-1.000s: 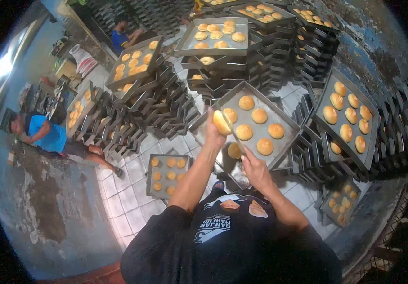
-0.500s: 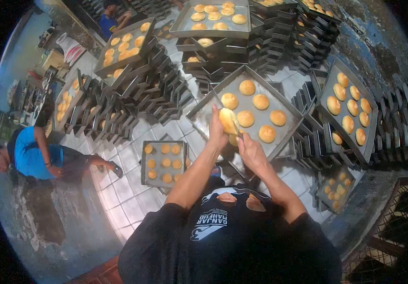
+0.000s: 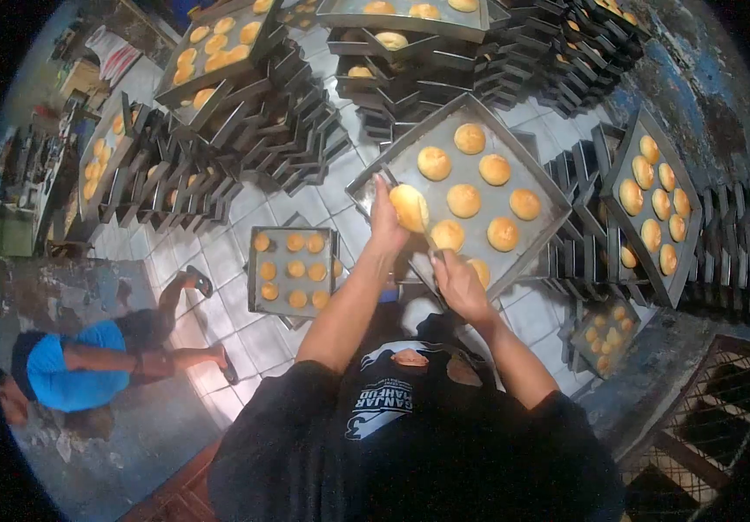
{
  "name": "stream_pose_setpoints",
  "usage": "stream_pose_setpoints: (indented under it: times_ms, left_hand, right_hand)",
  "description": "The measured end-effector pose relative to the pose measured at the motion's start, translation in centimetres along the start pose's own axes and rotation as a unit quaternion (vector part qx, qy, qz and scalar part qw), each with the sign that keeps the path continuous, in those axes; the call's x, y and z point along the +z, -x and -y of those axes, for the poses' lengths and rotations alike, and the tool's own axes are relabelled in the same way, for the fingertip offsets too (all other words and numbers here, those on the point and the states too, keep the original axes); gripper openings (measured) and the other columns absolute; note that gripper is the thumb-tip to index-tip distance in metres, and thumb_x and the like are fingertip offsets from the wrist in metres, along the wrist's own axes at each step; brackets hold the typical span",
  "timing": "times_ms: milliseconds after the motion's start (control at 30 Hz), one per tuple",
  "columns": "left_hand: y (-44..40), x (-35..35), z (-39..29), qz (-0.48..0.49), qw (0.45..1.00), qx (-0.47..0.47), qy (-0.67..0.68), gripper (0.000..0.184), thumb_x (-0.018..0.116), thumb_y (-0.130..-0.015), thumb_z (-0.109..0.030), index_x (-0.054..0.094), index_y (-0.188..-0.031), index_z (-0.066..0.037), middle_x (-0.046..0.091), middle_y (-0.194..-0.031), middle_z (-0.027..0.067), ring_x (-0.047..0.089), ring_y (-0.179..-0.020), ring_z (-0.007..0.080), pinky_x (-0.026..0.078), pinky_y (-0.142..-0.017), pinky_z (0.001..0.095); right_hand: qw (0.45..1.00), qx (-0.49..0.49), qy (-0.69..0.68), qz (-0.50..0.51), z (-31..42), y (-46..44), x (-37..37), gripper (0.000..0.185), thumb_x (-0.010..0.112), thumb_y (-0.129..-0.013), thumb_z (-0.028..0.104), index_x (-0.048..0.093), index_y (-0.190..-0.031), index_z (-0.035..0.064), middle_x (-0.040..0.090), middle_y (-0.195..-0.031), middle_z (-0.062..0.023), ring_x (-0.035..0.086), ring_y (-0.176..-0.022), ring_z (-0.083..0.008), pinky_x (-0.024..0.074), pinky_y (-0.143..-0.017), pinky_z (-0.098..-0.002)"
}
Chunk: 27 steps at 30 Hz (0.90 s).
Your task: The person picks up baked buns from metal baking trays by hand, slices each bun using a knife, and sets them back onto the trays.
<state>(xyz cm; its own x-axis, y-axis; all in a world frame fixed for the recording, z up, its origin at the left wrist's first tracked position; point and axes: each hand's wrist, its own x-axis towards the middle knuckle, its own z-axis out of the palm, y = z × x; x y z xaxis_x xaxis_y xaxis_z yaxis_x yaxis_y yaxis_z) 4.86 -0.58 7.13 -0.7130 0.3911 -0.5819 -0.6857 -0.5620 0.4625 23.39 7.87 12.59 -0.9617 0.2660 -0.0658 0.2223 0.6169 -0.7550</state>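
My left hand (image 3: 386, 222) is closed around a golden bun (image 3: 410, 207) over the left corner of a metal baking tray (image 3: 518, 150). In my right hand (image 3: 460, 285) is a thin knife-like tool (image 3: 430, 240), its narrow end reaching toward the held bun. The hand hides most of its handle. Several round, glossy buns (image 3: 464, 200) lie spaced out on the tray. One bun (image 3: 480, 271) sits right beside my right hand, near the tray's lower corner.
Stacked trays of buns rise ahead (image 3: 401, 26), at left (image 3: 209, 83) and at right (image 3: 653, 204). A smaller tray (image 3: 291, 309) is low on the tiled floor (image 3: 244, 344), left of my arm. Another person (image 3: 87, 365) in a blue top is at far left.
My view has shifted, so the stacks sit differently in it. The held bun has come slightly apart from the tool. The person at left has moved lower in view, legs apart.
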Motion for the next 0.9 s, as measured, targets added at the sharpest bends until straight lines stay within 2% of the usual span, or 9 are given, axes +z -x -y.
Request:
stream_pose_setpoints:
  times_ms: [167, 267, 333, 533, 667, 733, 800, 867, 900]
  left_hand:
    - [-2.2, -2.5, 0.7, 0.030, 0.997, -0.065, 0.017, 0.067, 0.047, -0.095, -0.072, 0.061, -0.116, -0.010, 0.068, -0.105, 0.0079, 0.067, -0.098, 0.0237, 0.055, -0.089, 0.0465]
    - [-1.7, -2.4, 2.0, -0.015, 0.999, -0.039, -0.021, 0.066, 0.046, -0.097, -0.069, 0.060, -0.116, -0.007, 0.069, -0.103, 0.0080, 0.067, -0.097, 0.0239, 0.055, -0.088, 0.0446]
    - [-3.0, -2.9, 1.9, -0.025, 0.998, -0.032, -0.042, 0.065, 0.045, -0.099, -0.067, 0.060, -0.115, -0.006, 0.069, -0.101, 0.0078, 0.069, -0.092, 0.0237, 0.057, -0.083, 0.0432]
    - [-8.4, -3.5, -0.8, -0.129, 0.975, 0.037, -0.178, 0.058, 0.050, -0.101, -0.059, 0.062, -0.111, -0.003, 0.069, -0.097, 0.0085, 0.069, -0.082, 0.0232, 0.058, -0.073, 0.0431]
    - [-9.7, -3.9, -0.4, -0.107, 0.860, 0.177, -0.466, 0.041, 0.062, -0.099, -0.040, 0.071, -0.095, 0.000, 0.071, -0.095, 0.0116, 0.069, -0.085, 0.0267, 0.054, -0.078, 0.0412]
    - [-9.3, -2.3, 0.8, -0.022, 0.552, 0.449, -0.702, 0.030, 0.064, -0.095, -0.026, 0.071, -0.087, 0.001, 0.071, -0.092, 0.0191, 0.066, -0.088, 0.0369, 0.051, -0.080, 0.0476]
    - [-9.1, 0.1, 3.6, 0.086, 0.576, 0.416, -0.699, 0.028, 0.063, -0.094, -0.024, 0.071, -0.092, 0.002, 0.069, -0.100, 0.0242, 0.063, -0.098, 0.0426, 0.050, -0.087, 0.0493]
    - [-9.8, 2.4, 7.1, 0.093, 0.579, 0.319, -0.745, 0.034, 0.066, -0.093, -0.032, 0.069, -0.101, 0.001, 0.068, -0.105, 0.0253, 0.064, -0.099, 0.0418, 0.051, -0.089, 0.0484]
    - [-10.0, 3.1, 8.8, 0.104, 0.577, 0.322, -0.743, 0.034, 0.066, -0.093, -0.032, 0.069, -0.101, 0.001, 0.068, -0.105, 0.0253, 0.064, -0.099, 0.0418, 0.051, -0.089, 0.0484]
  right_hand:
    - [0.995, -0.053, 0.083, -0.008, -4.9, 0.7, 4.4, 0.022, 0.055, -0.102, 0.023, 0.056, -0.106, 0.0010, 0.061, -0.072, -0.0281, 0.063, -0.072, -0.0480, 0.0456, -0.057, -0.0543]
    - [0.949, -0.183, 0.235, -0.105, -4.3, -3.1, 5.4, 0.020, 0.056, -0.102, 0.021, 0.057, -0.104, 0.0010, 0.060, -0.074, -0.0242, 0.062, -0.066, -0.0446, 0.0466, -0.058, -0.0525]
    - [1.000, 0.008, -0.027, 0.000, -3.7, -4.9, 5.4, 0.017, 0.056, -0.100, 0.019, 0.056, -0.102, 0.0014, 0.058, -0.078, -0.0225, 0.061, -0.068, -0.0426, 0.0466, -0.059, -0.0509]
    - [0.985, 0.123, -0.048, 0.113, -6.2, 1.2, 3.5, 0.030, 0.052, -0.104, 0.027, 0.062, -0.115, 0.0008, 0.068, -0.091, -0.0250, 0.067, -0.086, -0.0432, 0.0525, -0.076, -0.0504]
    - [0.948, 0.255, -0.121, 0.143, -6.3, 8.6, -1.1, 0.034, 0.050, -0.104, 0.029, 0.059, -0.123, 0.0021, 0.067, -0.107, -0.0255, 0.065, -0.102, -0.0420, 0.0505, -0.087, -0.0501]
    - [0.929, 0.325, -0.142, 0.103, -7.3, 11.2, -1.8, 0.031, 0.050, -0.103, 0.028, 0.061, -0.112, 0.0014, 0.065, -0.085, -0.0180, 0.065, -0.077, -0.0286, 0.0512, -0.070, -0.0422]
    - [0.910, 0.378, -0.150, 0.075, -8.9, 13.2, -2.1, 0.030, 0.048, -0.103, 0.027, 0.063, -0.108, 0.0008, 0.064, -0.072, -0.0116, 0.064, -0.064, -0.0198, 0.0515, -0.060, -0.0361]
    - [0.990, 0.140, 0.023, 0.002, -11.7, 14.7, -0.9, 0.029, 0.047, -0.104, 0.025, 0.063, -0.107, 0.0005, 0.061, -0.068, -0.0072, 0.061, -0.060, -0.0177, 0.0489, -0.055, -0.0328]
    - [0.989, 0.145, 0.024, -0.009, -12.2, 15.1, -1.0, 0.029, 0.047, -0.104, 0.025, 0.063, -0.107, 0.0005, 0.061, -0.068, -0.0072, 0.061, -0.060, -0.0177, 0.0489, -0.055, -0.0328]
